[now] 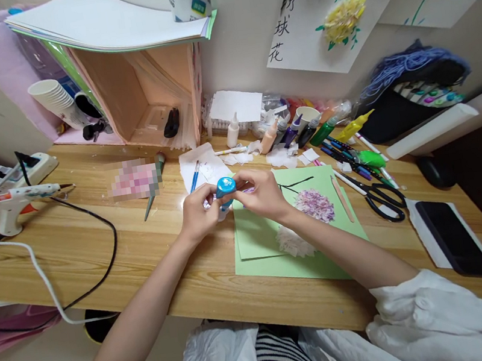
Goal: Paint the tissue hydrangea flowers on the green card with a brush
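Observation:
A blue paint bottle [225,186] is held up over the table between both hands, its round flat end towards me. My left hand [198,214] grips it from the left, fingers bent against its side. From the right, my right hand [262,194] closes on it with thumb and fingers. The bottle's far end is hidden below the hands. Under my right forearm lie light green sheets [258,263], with a purple paper flower [315,205], a pale flower [295,240] and dark drawn stems. Just behind my left hand, blue-handled brushes [195,177] rest on a white paper [207,155].
A hot glue gun [16,207] with looping cables stands at left. Squeeze bottles [323,130] line the back. Black-handled scissors [386,201], pens [347,157] and a phone [456,238] lie right. A pink box shelf [118,96] stands against the wall.

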Demonstrator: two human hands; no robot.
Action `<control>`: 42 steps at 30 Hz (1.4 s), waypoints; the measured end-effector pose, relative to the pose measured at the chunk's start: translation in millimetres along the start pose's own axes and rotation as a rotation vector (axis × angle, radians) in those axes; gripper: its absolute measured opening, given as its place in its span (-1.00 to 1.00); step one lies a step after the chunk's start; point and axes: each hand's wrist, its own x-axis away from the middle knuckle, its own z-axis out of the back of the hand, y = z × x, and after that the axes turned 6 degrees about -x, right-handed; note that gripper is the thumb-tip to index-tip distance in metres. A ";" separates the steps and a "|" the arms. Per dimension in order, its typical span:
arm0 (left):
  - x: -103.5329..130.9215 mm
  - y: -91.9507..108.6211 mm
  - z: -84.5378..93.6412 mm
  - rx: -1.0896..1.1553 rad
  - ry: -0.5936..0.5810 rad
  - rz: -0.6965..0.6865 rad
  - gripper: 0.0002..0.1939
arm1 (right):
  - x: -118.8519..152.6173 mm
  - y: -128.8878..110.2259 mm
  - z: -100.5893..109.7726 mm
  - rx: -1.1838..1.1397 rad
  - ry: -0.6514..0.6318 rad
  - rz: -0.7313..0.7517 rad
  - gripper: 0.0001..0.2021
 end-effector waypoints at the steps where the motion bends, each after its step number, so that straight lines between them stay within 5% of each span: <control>1: 0.0 -0.2 -0.9 0.003 0.002 0.003 -0.93 | 0.3 0.0 0.5 0.006 -0.001 0.001 -0.93; 20: -1.5 -0.5 4.2 -0.008 -0.012 0.025 -0.94 | -2.3 1.5 -1.7 -0.010 0.020 0.038 -0.97; 42: -7.3 -5.8 7.0 -0.032 -0.151 -0.090 -0.90 | -12.0 -1.7 9.5 -0.047 -0.148 -0.048 -0.74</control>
